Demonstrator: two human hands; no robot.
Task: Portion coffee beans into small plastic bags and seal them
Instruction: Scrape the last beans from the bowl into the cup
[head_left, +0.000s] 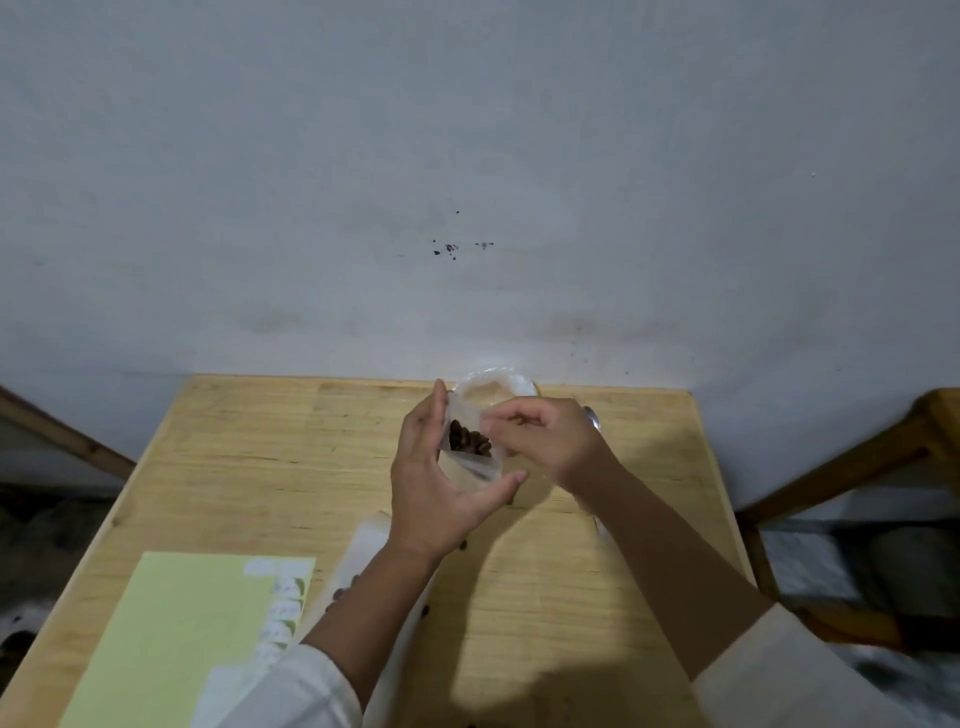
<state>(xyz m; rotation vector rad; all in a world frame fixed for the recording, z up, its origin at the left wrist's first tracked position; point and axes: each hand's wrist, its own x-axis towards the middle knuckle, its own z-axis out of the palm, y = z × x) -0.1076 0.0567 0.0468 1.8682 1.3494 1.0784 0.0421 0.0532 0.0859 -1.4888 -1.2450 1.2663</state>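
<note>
Grey wall (467, 156) fills the top of my view, with a few dark specks on it, and below it a pale wooden table (571, 571) runs toward me. Over the far middle of that table I see the small plastic bag (470, 447), held up off the wood, clear, with a clump of coffee beans (469, 441) showing dark inside it. Left hand (441, 478) cradles it from the side, fingers straight along the bag's left edge and the thumb hooked under its lower corner. Right hand (545, 441) is curled, fingertips pinching the bag's upper right edge. Just behind the hands a clear round container (493, 382) sits at the table's far edge. Nearer me, under the left forearm, lies another clear bag (363, 561) with a few loose beans beside it, and left of that a pale green sheet (171, 634). White sleeves cover both arms at the bottom.
</note>
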